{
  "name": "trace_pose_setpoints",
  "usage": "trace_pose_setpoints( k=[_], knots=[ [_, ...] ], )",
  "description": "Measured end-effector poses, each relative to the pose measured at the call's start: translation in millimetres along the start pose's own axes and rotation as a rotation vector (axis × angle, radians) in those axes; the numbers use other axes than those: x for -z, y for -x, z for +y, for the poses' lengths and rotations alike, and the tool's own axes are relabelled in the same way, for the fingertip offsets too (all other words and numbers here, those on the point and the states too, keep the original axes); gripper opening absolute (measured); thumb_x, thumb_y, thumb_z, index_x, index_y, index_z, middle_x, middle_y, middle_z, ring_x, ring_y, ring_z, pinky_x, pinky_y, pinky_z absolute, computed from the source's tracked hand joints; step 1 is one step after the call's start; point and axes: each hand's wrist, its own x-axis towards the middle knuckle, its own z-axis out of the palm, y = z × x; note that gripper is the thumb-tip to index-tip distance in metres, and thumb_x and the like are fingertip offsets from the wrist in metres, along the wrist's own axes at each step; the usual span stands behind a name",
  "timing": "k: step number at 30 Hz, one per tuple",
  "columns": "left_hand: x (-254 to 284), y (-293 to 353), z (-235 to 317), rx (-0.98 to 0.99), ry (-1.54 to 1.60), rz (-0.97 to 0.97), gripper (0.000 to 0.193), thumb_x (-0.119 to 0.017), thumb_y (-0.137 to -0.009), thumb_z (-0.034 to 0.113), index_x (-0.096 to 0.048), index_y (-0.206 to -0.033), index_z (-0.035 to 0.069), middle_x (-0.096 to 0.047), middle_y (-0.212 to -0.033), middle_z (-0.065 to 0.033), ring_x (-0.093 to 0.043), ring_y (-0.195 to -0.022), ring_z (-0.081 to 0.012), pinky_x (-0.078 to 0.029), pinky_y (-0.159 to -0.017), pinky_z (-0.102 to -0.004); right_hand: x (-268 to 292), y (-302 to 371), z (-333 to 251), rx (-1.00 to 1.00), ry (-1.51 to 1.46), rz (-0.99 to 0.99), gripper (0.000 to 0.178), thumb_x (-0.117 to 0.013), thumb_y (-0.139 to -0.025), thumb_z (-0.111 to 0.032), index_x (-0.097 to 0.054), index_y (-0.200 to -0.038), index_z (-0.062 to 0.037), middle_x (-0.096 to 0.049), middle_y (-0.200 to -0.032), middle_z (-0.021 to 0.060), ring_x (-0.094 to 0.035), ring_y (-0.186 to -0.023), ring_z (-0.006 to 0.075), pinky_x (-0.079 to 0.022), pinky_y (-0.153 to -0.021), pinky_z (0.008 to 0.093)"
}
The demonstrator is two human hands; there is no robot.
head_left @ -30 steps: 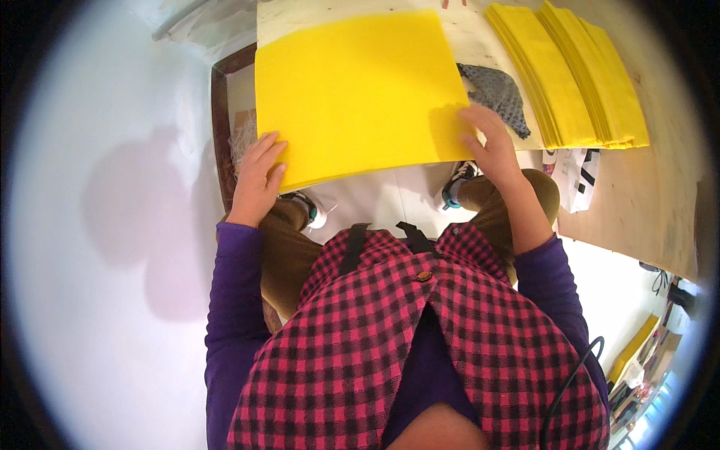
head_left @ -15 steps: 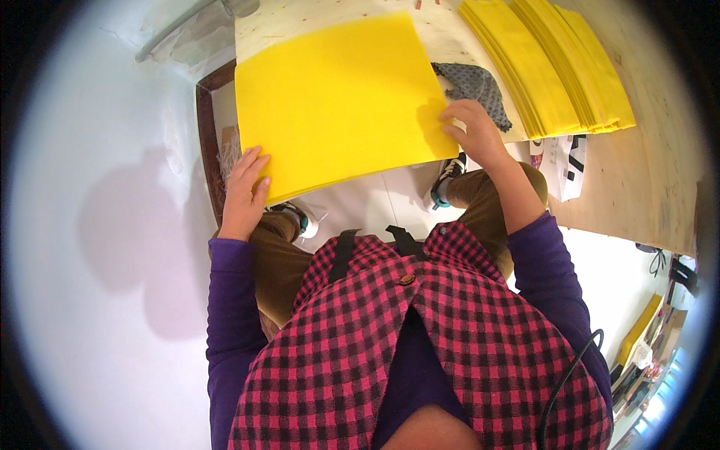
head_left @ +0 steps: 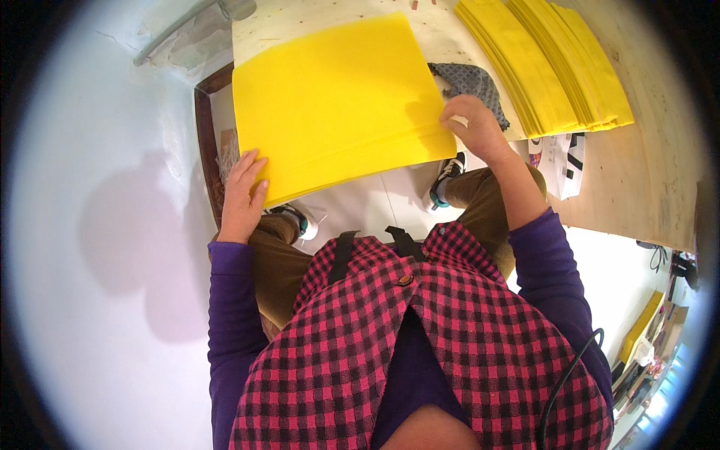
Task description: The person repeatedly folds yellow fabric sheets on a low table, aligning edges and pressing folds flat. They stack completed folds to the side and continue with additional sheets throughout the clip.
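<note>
A flat stack of large yellow sheets (head_left: pixel 337 97), which look like non-woven fabric, lies on the pale wooden table in front of me. My left hand (head_left: pixel 242 196) rests at the stack's near left corner, its fingers stretched along the edge. At the right edge, my right hand (head_left: pixel 478 133) has thumb and forefinger pinched together on the yellow sheet. A slight crease runs across the top sheet near that pinch. Just beyond my right hand lies a crumpled grey patterned cloth (head_left: pixel 480 88).
Long folded yellow bundles (head_left: pixel 525 71) lie side by side on the right of the wooden table (head_left: pixel 637 172). A white printed bag (head_left: pixel 559 161) shows below the table's edge. On the left are a dark wooden frame (head_left: pixel 204 142) and a white wall (head_left: pixel 90 225).
My right thumb and forefinger have closed together at the sheet's right edge, and a crease has appeared across the top sheet. My left hand stays at its corner.
</note>
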Motion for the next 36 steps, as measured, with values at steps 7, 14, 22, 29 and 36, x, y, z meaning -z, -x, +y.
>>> trace_pose_setpoints(
  k=[7, 14, 22, 29, 36],
  knots=[
    [0, 0, -1, -0.016, 0.006, 0.01, 0.037, -0.058, -0.085, 0.004, -0.056, -0.122, 0.002, -0.047, -0.136, -0.015, -0.039, -0.131, -0.0329, -0.029, -0.11, -0.0398, 5, 1, -7, 0.039, 0.016, 0.005, 0.009, -0.066, -0.075, -0.003, -0.062, -0.083, -0.0043, -0.062, -0.094, 0.0109, -0.056, -0.097, 0.0304, -0.046, -0.087, 0.0376],
    [1, 0, 1, -0.006, 0.013, 0.007, 0.037, -0.057, -0.085, 0.005, -0.056, -0.121, 0.002, -0.047, -0.137, -0.0157, -0.039, -0.131, -0.0332, -0.029, -0.11, -0.0401, 0, 10, -2, 0.016, 0.035, -0.043, 0.009, -0.066, -0.076, -0.004, -0.062, -0.084, -0.0048, -0.062, -0.095, 0.0103, -0.056, -0.099, 0.0301, -0.044, -0.089, 0.038],
    [4, 2, 2, 0.08, 0.132, 0.058, 0.043, -0.051, -0.093, 0.019, -0.048, -0.133, 0.003, -0.04, -0.143, -0.0159, -0.034, -0.135, -0.0309, -0.024, -0.112, -0.0383, -3, 22, 5, -0.388, -0.418, 0.043, 0.032, -0.057, -0.093, -0.019, -0.058, -0.121, -0.0053, -0.058, -0.124, 0.0095, -0.05, -0.12, 0.0218, -0.036, -0.103, 0.0344],
    [1, -3, 9, 0.292, 0.434, 0.24, 0.053, -0.041, -0.1, 0.034, -0.035, -0.142, 0.003, -0.034, -0.148, -0.0146, -0.029, -0.138, -0.0259, -0.02, -0.113, -0.0351, -21, 28, -14, -0.447, -0.622, 0.104, 0.074, -0.039, -0.097, -0.054, -0.027, -0.145, 0.0006, -0.032, -0.149, 0.017, -0.026, -0.14, 0.026, -0.02, -0.112, 0.0326],
    [-1, -3, 19, 0.344, 0.473, 0.176, 0.054, -0.038, -0.101, 0.034, -0.033, -0.143, 0.001, -0.033, -0.149, -0.0133, -0.029, -0.139, -0.0242, -0.02, -0.113, -0.0338, -24, 33, -1, -0.403, -0.475, 0.134, 0.057, -0.045, -0.097, -0.042, -0.041, -0.139, -0.002, -0.039, -0.144, 0.015, -0.039, -0.131, 0.0255, -0.027, -0.109, 0.034]
  ],
)
